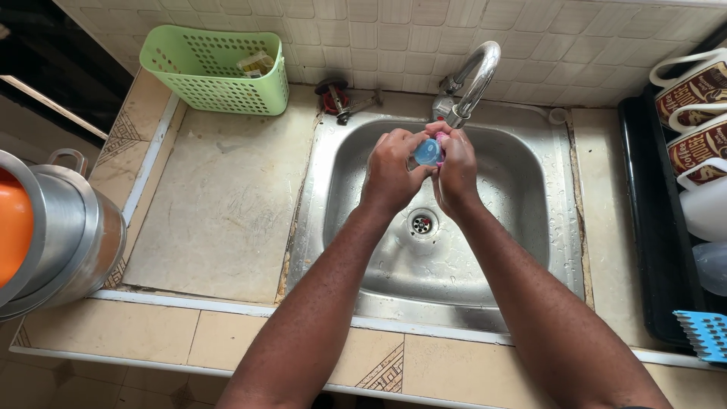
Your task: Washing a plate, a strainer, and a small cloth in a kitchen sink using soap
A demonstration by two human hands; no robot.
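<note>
item: small round translucent blue piece (428,152) with a pink part at its right, held over the far middle of the stainless steel sink basin (522,227), just under the curved chrome tap spout (473,79).
left hand (390,173): fingers curled closed round the blue piece's left side.
right hand (457,170): fingers closed on the pink part, touching the left hand.
step, as judged: rinsing or rubbing the piece under the spout; no running water can be made out. next move likely calls for turning the piece between the fingertips.
surroundings: drain (422,223) near the wrists; green plastic basket (214,68) far left; steel pots (60,235) left; mugs (693,87) on the black rack, right.
</note>
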